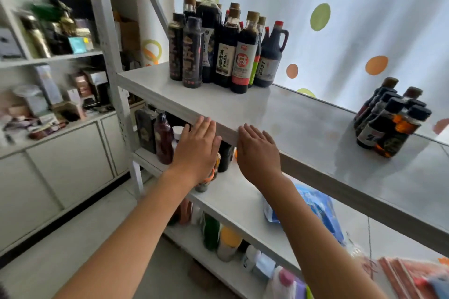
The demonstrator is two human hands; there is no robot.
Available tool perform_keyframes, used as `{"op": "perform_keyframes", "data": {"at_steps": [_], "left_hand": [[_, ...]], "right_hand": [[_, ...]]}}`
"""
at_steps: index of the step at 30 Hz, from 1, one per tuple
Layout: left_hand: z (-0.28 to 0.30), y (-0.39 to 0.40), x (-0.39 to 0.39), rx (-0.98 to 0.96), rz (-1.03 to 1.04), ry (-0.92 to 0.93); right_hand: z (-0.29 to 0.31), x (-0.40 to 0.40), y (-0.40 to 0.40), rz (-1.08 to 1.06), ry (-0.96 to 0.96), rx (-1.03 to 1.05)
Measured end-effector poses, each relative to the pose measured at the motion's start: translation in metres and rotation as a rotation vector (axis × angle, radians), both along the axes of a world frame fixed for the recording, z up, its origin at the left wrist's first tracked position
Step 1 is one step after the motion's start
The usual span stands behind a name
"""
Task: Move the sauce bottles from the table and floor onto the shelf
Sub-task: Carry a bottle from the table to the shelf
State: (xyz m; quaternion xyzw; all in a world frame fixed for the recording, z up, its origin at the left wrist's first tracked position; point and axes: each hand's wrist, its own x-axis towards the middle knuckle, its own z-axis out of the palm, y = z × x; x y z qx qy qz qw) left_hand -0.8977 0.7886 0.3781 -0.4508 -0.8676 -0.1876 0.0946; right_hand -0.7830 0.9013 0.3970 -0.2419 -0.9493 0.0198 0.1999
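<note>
Both hands, left hand [196, 150] and right hand [257, 150], hover flat and empty at the shelf [303, 124] edge. Sauce bottles [223, 48] stand clustered upstairs left; I'd set the next one in the bare middle, upright, clear of the edge.

Cluster of dark glass sauce bottles [226, 48] stands upright at left rear of white metal shelf board [291, 114]. Smaller cluster of black-capped dark bottles [388, 116] stands upright at its right.
</note>
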Motion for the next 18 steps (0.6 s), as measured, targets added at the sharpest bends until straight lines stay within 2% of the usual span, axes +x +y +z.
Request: {"op": "perform_keyframes", "data": {"at_steps": [3, 6, 12, 18], "left_hand": [[-0.006, -0.028, 0.03, 0.01, 0.069, 0.043], [-0.022, -0.049, 0.071, 0.01, 0.147, 0.009], [-0.064, -0.078, 0.135, -0.02, 0.38, -0.078], [-0.09, -0.129, 0.22, 0.186, 0.565, -0.185]], "right_hand": [[-0.016, 0.018, -0.016, 0.093, 0.079, 0.021], [-0.034, 0.038, -0.03, 0.152, 0.168, -0.074], [-0.069, 0.072, -0.058, 0.392, 0.103, -0.255], [-0.103, 0.112, -0.104, 0.679, 0.044, -0.355]]}}
